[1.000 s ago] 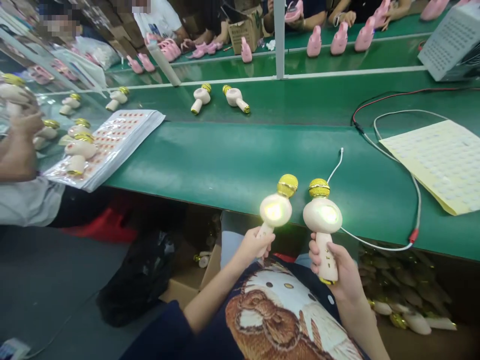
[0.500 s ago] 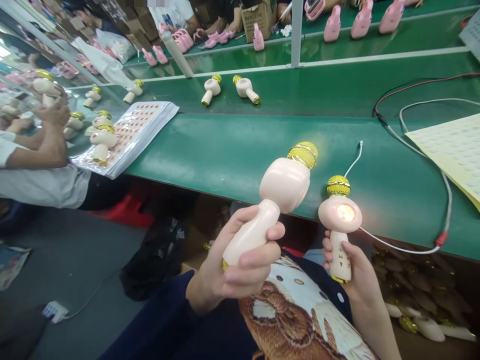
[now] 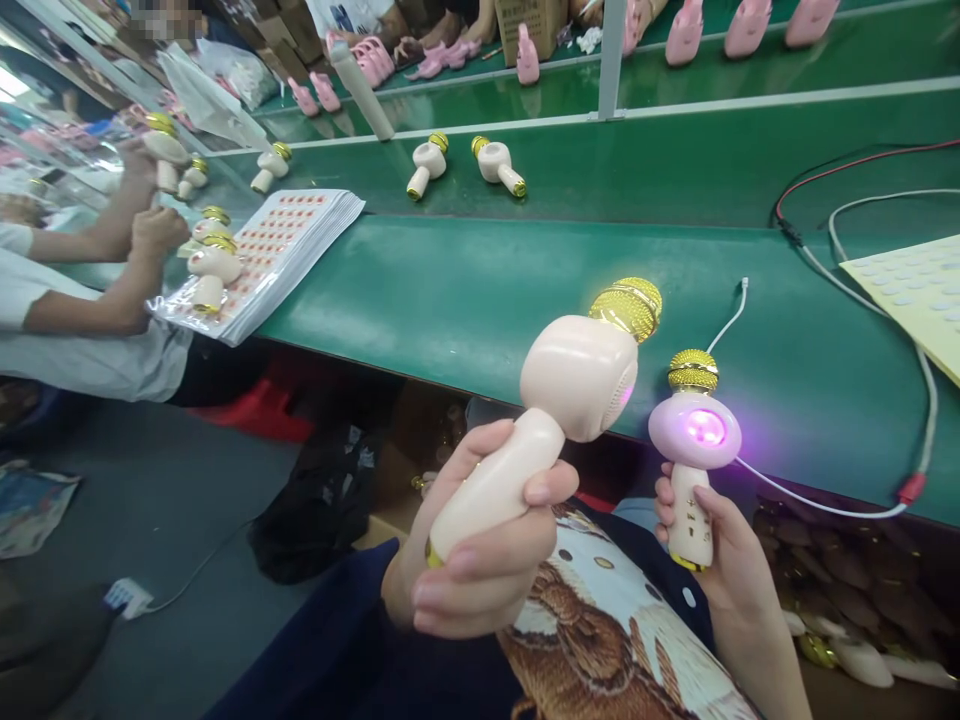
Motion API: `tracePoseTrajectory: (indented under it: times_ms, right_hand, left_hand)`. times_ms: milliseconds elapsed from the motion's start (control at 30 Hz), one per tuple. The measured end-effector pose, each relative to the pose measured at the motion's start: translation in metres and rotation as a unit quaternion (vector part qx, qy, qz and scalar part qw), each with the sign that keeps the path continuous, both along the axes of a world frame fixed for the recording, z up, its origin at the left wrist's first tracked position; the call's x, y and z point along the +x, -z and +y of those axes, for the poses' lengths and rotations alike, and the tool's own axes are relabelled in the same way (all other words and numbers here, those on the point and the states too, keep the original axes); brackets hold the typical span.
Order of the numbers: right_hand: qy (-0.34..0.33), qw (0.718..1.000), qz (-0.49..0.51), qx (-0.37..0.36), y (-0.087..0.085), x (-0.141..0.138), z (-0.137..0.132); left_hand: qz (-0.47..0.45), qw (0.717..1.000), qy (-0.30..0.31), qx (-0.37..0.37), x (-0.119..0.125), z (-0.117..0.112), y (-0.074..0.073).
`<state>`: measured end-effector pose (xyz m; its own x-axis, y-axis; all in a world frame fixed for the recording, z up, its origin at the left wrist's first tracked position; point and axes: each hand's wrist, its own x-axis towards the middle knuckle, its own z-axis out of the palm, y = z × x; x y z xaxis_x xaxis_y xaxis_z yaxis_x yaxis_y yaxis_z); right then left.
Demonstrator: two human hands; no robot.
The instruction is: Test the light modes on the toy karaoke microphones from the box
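Note:
My left hand (image 3: pixel 487 540) is wrapped round the handle of a cream microphone (image 3: pixel 574 375) with a gold mesh head. It is held tilted above the bench edge, its speaker side turned to the right, where a bit of pink light shows. My right hand (image 3: pixel 727 540) grips a second cream microphone (image 3: pixel 694 430), upright, with its speaker opening glowing pink-purple. The thumb of that hand lies beside the buttons on the handle. A white cable (image 3: pixel 817 505) passes behind this microphone, and a thin plug end (image 3: pixel 744 285) lies on the bench past it.
Two microphones (image 3: pixel 429 165) lie on the far part of the green bench (image 3: pixel 450 290). A stack of sticker sheets (image 3: pixel 292 240) bears another microphone at left, near a co-worker's arms (image 3: pixel 112 240). A yellow sticker sheet (image 3: pixel 915 290) is at right. More microphones (image 3: pixel 855 660) fill a box below.
The light in the right microphone has turned from warm white to pink-purple. The left microphone has turned slightly, showing more of its speaker side. The co-worker's hand has moved down towards the sheets.

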<state>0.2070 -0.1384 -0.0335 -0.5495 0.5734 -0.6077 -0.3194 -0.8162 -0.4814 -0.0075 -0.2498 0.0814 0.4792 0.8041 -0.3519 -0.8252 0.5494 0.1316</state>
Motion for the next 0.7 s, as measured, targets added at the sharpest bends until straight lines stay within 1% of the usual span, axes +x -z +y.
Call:
tracePoseTrajectory:
  times_ms: [100, 200, 267, 333, 400, 467, 533, 567, 600, 633, 667, 700]
  right_hand:
    - [0.002, 1.000, -0.017, 0.012, -0.002, -0.002, 0.000]
    - [0.003, 1.000, -0.025, 0.018, -0.002, -0.003, 0.001]
    - [0.002, 0.999, -0.043, 0.024, -0.002, -0.004, 0.002]
    - [-0.005, 0.997, -0.068, 0.036, -0.003, -0.007, 0.004]
    - [-0.020, 0.995, -0.078, 0.052, -0.005, -0.010, 0.007]
    - [-0.040, 0.993, -0.079, 0.073, -0.007, -0.014, 0.011]
    - [-0.070, 0.987, -0.092, 0.113, -0.008, -0.017, 0.016]
    - [-0.092, 0.979, -0.113, 0.145, -0.008, -0.018, 0.020]
    - [-0.120, 0.964, -0.147, 0.187, -0.008, -0.019, 0.026]
    - [-0.153, 0.939, -0.192, 0.241, -0.008, -0.019, 0.033]
    - [-0.189, 0.903, -0.244, 0.300, -0.009, -0.020, 0.042]
    - [-0.225, 0.856, -0.295, 0.359, -0.011, -0.020, 0.052]
  left_hand:
    - [-0.072, 0.996, -0.008, 0.055, 0.002, 0.001, 0.005]
    - [-0.092, 0.992, -0.012, 0.091, 0.005, 0.000, 0.009]
    - [-0.067, 0.994, -0.018, 0.089, 0.004, -0.002, 0.011]
    - [-0.032, 0.997, -0.026, 0.060, 0.003, -0.004, 0.014]
    - [-0.017, 0.999, -0.038, 0.030, 0.001, -0.005, 0.017]
    - [-0.052, 0.997, -0.047, 0.042, 0.000, -0.005, 0.021]
    - [-0.129, 0.985, -0.050, 0.102, 0.001, -0.004, 0.026]
    - [-0.170, 0.975, -0.047, 0.139, 0.001, -0.003, 0.028]
    - [-0.204, 0.963, -0.039, 0.173, 0.002, -0.002, 0.030]
    - [-0.229, 0.952, -0.030, 0.201, 0.002, -0.002, 0.032]
    - [-0.244, 0.944, -0.020, 0.223, 0.002, -0.001, 0.035]
    - [-0.252, 0.937, -0.014, 0.240, 0.002, -0.001, 0.037]
